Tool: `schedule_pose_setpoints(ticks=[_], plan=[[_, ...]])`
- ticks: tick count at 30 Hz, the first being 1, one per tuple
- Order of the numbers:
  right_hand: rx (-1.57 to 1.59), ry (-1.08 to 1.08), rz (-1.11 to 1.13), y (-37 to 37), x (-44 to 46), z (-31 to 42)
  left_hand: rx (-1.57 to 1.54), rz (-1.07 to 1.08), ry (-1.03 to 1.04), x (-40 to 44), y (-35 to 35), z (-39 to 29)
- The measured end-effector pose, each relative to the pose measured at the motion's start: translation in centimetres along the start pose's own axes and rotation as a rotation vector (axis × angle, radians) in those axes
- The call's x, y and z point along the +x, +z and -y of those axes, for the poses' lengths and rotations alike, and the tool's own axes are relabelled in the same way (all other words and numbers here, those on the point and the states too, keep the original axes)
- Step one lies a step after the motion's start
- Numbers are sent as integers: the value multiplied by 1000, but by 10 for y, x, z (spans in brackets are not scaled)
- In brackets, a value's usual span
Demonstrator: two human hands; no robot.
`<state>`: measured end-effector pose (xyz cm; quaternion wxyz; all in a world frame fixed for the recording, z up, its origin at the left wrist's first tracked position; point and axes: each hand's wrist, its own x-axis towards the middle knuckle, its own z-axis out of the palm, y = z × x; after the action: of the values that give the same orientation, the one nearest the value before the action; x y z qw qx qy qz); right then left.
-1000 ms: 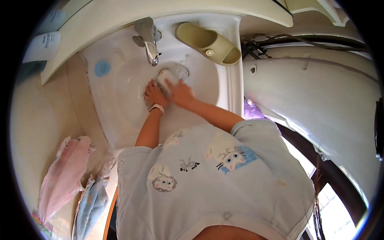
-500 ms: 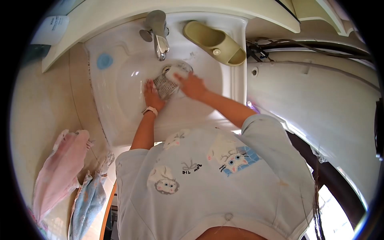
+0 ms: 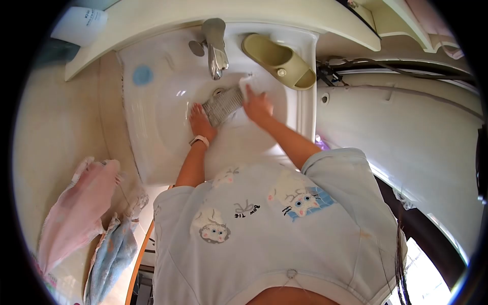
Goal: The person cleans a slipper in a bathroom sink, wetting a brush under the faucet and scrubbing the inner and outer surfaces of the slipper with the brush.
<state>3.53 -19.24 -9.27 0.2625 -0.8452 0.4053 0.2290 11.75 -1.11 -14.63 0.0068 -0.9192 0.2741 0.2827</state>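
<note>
Leftmost, a white bottle (image 3: 80,24) with small print stands by the end of a cream shelf (image 3: 284,14) that curves along the back, and lower down a pink cloth (image 3: 76,218) and a blue cloth (image 3: 111,259) hang in front of a beige wall (image 3: 66,127). Next comes the white washbasin (image 3: 170,134), with a round blue patch (image 3: 142,75) on its left rear part. Inside the bowl, the left hand (image 3: 203,122), a pale wristband (image 3: 202,139) at its wrist, lies palm down with fingers stretched forward, touching the left end of a ridged grey slab (image 3: 223,105); whether it grips that end or only steadies it, I cannot tell. The slab lies at a slant in the bowl between the two hands, just below the drain ring (image 3: 218,92), while the chrome faucet (image 3: 215,48) rises behind it. At the slab's right end, the right hand (image 3: 259,108) has its fingers bent around a small white block (image 3: 246,81), partly hidden and blurred, with the index finger reaching along it. Beyond, an olive-green slipper (image 3: 259,48) with a pale button rests on the basin's right rear corner, toe toward the right. Farther right, a dark cable (image 3: 406,61) runs along a large white panel (image 3: 396,122).
</note>
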Motion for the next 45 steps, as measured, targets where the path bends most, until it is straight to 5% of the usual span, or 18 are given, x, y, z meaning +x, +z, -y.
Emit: schedule_pose_setpoints(ticks=[6, 11, 13, 15, 17, 19, 21, 27, 31, 33, 40, 45], plan=[[-114, -345, 111, 10, -26, -9, 33, 69, 5, -5, -10, -2], [-146, -239, 124, 19, -28, 14, 51, 49, 8, 2, -7, -4], [-197, -519, 277, 27, -53, 38, 53, 77, 11, -1, 10, 6], [-197, -515, 287, 20, -48, 35, -179, -90, 86, 6, 23, 19], [-231, -421, 108, 18, -21, 17, -120, 26, 44, -4, 4, 9], [-115, -148, -44, -6, 3, 7, -133, -74, 25, -5, 5, 5], [-82, -108, 28, -17, 10, 8, -128, -49, 4, -4, -5, 1], [-215, -553, 197, 22, -27, 31, -114, -92, 27, -4, 1, 1], [-214, -450, 146, -11, 5, 16, -167, -99, -2, -9, -3, 0], [-153, -223, 34, -6, 12, 28, -144, -86, -8, -4, -11, -1], [-224, -461, 129, 8, -2, 17, -71, -67, 10, -4, -1, 0], [-168, -217, -62, 27, 9, 26, -56, -27, -17, -2, -5, -2]])
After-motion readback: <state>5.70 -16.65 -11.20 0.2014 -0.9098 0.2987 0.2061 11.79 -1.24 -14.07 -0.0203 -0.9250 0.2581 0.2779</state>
